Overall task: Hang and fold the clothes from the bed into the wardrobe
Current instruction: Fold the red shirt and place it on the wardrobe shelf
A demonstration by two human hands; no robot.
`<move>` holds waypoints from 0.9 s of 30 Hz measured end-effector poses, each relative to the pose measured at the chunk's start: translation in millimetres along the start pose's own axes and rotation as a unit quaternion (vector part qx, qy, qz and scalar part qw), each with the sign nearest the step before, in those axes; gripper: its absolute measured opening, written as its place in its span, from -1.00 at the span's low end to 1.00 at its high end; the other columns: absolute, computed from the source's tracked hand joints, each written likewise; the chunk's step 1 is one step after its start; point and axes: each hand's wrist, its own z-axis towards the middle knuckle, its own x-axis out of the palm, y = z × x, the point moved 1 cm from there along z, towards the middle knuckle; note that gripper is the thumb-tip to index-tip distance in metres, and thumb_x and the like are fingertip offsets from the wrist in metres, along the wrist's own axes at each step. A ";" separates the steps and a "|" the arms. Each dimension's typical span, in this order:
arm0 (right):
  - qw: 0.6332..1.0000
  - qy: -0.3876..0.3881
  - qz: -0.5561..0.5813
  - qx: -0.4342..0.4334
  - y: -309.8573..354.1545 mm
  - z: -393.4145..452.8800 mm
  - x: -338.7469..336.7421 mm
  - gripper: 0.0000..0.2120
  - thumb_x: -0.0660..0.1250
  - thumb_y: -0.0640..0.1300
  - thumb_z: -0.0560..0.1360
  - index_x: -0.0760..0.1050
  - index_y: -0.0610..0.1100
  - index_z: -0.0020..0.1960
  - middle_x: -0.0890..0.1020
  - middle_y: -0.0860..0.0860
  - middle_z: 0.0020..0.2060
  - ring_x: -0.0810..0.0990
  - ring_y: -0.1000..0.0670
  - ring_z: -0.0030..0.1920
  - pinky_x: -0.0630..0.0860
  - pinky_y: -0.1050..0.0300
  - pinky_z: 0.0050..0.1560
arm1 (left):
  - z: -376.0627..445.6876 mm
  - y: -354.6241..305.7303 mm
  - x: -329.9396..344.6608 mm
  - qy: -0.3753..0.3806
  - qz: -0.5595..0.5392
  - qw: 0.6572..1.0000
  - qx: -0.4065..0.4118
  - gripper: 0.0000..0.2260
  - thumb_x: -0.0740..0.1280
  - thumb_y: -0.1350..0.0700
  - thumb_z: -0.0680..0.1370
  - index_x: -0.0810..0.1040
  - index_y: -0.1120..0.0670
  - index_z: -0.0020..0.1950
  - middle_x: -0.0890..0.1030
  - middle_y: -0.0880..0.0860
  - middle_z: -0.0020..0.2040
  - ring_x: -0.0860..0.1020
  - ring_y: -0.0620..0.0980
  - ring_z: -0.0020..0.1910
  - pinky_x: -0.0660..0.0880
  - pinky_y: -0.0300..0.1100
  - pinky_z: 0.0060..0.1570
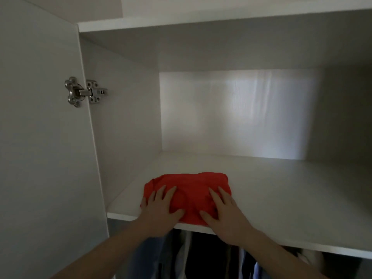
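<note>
Lying under flat, spread fingers (215, 195) of both hands: folded red garment (193, 184) on shelf (281, 188).

Just two bare forearms coming in from the bottom, no sleeves showing anywhere up to the edge of view. Left hand (161, 208) and right hand (223, 212) are both bare too: no gloves, rings, watch or bracelets that I can spot.

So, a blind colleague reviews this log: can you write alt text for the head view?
Both hands, left hand and right hand, rest flat on a folded red garment at the front edge of a white wardrobe shelf. Clothes hang below; the door stands open at left.
</note>
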 end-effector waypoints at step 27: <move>0.994 -0.008 -0.069 0.088 -18.4 248.0 68.3 -0.27 0.00 0.33 0.64 -0.09 0.04 0.69 -0.08 -0.07 0.68 -0.11 -0.19 0.66 -0.13 -0.38 0.58 | 267.9 69.0 25.8 0.004 0.071 0.996 -0.057 -0.32 0.00 -0.43 0.60 -0.11 -0.26 0.66 -0.14 -0.07 0.70 -0.07 0.11 0.67 -0.20 0.19 0.59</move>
